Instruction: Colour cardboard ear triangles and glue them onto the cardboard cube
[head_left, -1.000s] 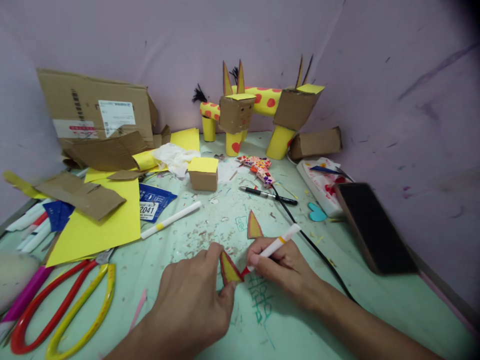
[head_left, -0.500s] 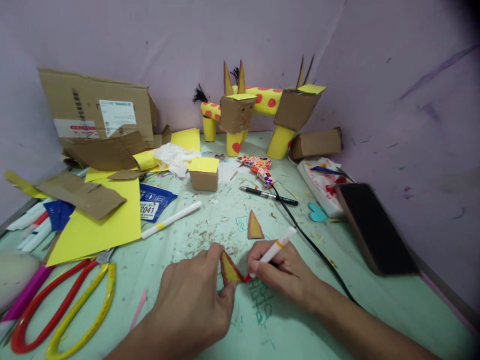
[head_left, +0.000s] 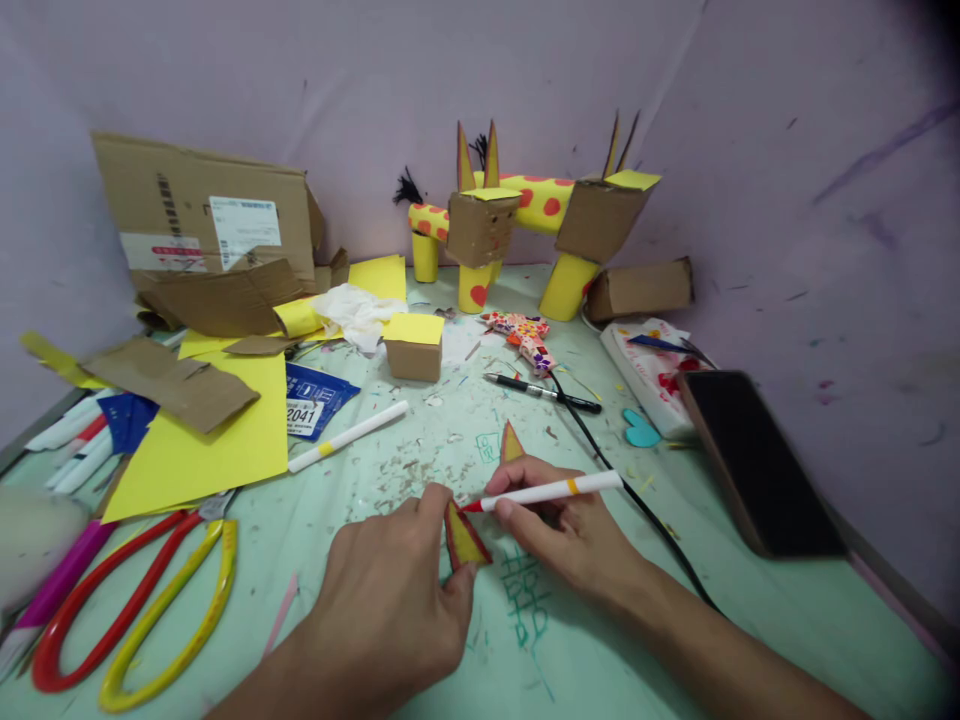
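Between the thumb and forefinger of my left hand (head_left: 397, 580) is a small yellow cardboard triangle (head_left: 465, 538) with red edges, held on the table. My right hand (head_left: 570, 525) grips a white marker (head_left: 559, 491) with a red tip and an orange band. Its tip touches or nearly touches the triangle's right edge, close to the pointed end. Just beyond my right hand lies a second yellow triangle (head_left: 511, 442) with a red border, its lower part hidden by the fingers. A small cardboard box (head_left: 414, 361) with a yellow paper top stands farther back.
Two spotted yellow cardboard animals (head_left: 484, 235) stand at the back wall. Scissors (head_left: 161, 600), yellow paper (head_left: 217, 450) and another marker (head_left: 349, 437) lie left. A black cable (head_left: 645, 510), a pen (head_left: 540, 391) and a phone (head_left: 761, 465) are at the right.
My right hand has moved the marker tip from the triangle's lower right corner up towards its point, and the marker now lies flatter. The left hand keeps its hold.
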